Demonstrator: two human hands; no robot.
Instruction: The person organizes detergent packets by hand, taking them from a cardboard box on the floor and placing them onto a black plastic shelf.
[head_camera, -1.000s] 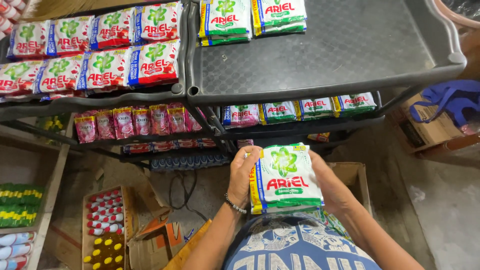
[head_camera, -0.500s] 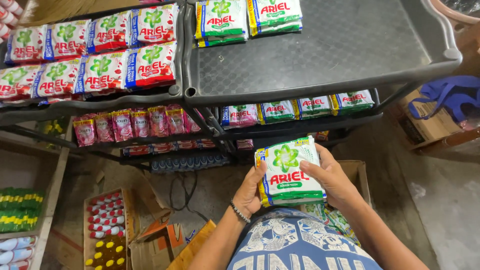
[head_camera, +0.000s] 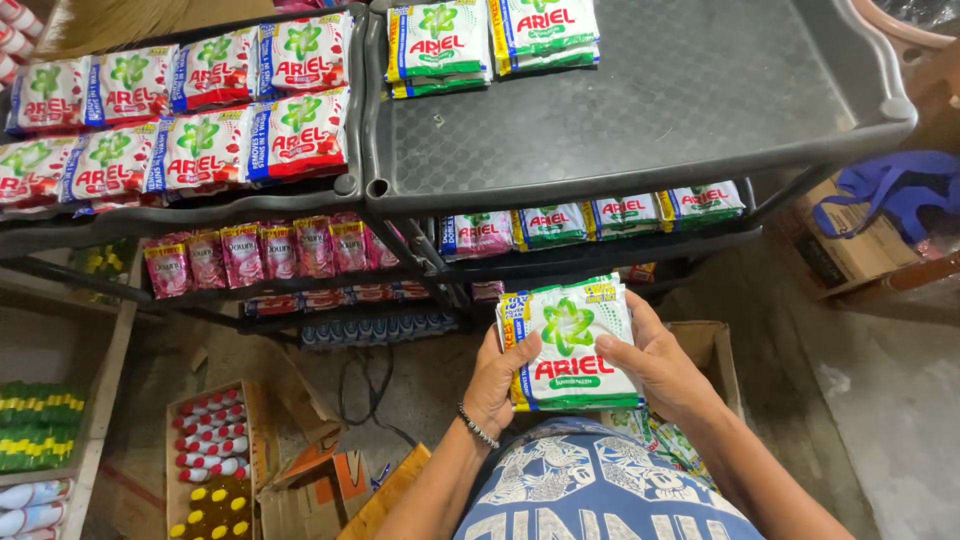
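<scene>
Both my hands hold a stack of green-and-white detergent sachets (head_camera: 570, 340) in front of my chest, below the shelf rack. My left hand (head_camera: 505, 385) grips its left edge, thumb on the front. My right hand (head_camera: 655, 365) grips the right edge. On the dark plastic top shelf tray (head_camera: 650, 110), two small piles of the same green sachets (head_camera: 490, 40) lie at the back left. Red-and-white detergent sachets (head_camera: 190, 110) fill the neighbouring tray on the left.
The lower shelf carries pink sachets (head_camera: 270, 250) and more green ones (head_camera: 600, 220). A cardboard box (head_camera: 715, 350) with packets sits by my right arm. A box of bottles (head_camera: 210, 460) stands on the floor left, and a blue cloth (head_camera: 895, 190) lies on a carton right.
The sachet stack has dropped lower and come closer to my body. My right hand has moved from behind the stack onto its right front edge.
</scene>
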